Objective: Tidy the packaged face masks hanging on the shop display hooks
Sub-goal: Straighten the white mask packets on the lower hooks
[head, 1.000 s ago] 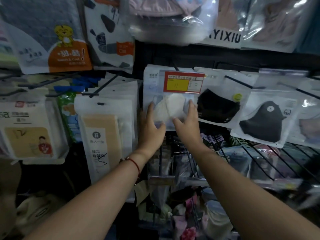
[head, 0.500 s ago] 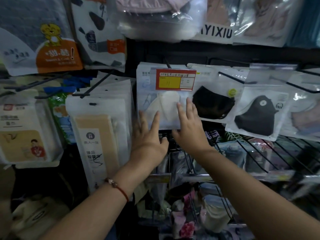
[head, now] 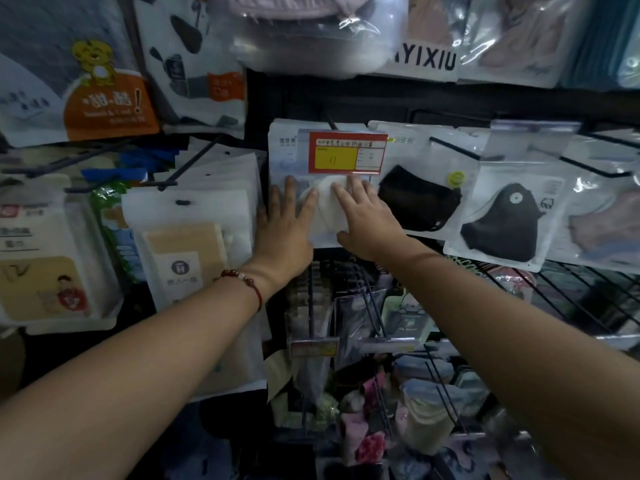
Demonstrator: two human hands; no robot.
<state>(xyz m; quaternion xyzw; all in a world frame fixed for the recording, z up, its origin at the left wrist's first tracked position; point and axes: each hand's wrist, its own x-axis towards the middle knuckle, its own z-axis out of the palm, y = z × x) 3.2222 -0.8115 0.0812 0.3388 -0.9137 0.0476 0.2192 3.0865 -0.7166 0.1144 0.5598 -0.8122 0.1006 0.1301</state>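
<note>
A stack of packaged white face masks [head: 287,147] hangs on a hook at the centre, behind a red and yellow price tag [head: 346,153]. My left hand [head: 287,223] lies flat on the front pack's lower left, fingers straight. Beside it, my right hand [head: 363,220] presses flat on the same pack's lower right, fingers spread, thumb at the bottom edge. To the right hang a pack with a black mask [head: 419,199] and another black mask pack [head: 502,223].
Packs with beige cards [head: 187,251] hang on hooks [head: 194,157] at the left. Larger bags [head: 104,98] hang above. Wire racks [head: 571,299] and a lower hook row with more goods [head: 363,341] jut out beneath my forearms.
Both hands have slid up the white mask pack and flattened against it. The left hand moved from below the pack onto its lower left part.
</note>
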